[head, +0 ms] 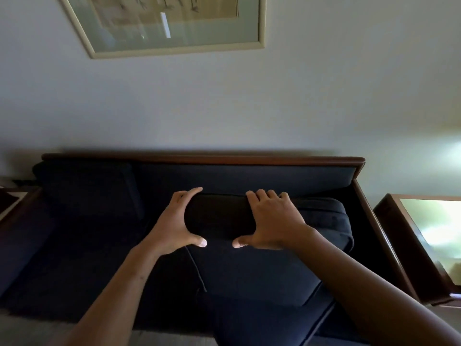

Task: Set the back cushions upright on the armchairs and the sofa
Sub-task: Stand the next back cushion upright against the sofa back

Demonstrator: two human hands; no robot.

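Note:
A dark navy sofa (249, 177) with a wooden top rail stands against the wall. One navy back cushion (84, 193) stands upright at the left end. A second navy back cushion (252, 265) lies tipped forward over the right half of the seat. My left hand (174, 224) grips its upper edge, fingers over the top and thumb on the front face. My right hand (268, 221) holds the same edge just to the right, in the same grip. Another cushion (324, 213) shows behind it on the right.
A wooden side table (404, 245) with a glossy top stands right of the sofa. Part of another table (10, 201) shows at the far left. A framed picture (174, 23) hangs on the wall above. Pale carpet (22, 330) lies in front.

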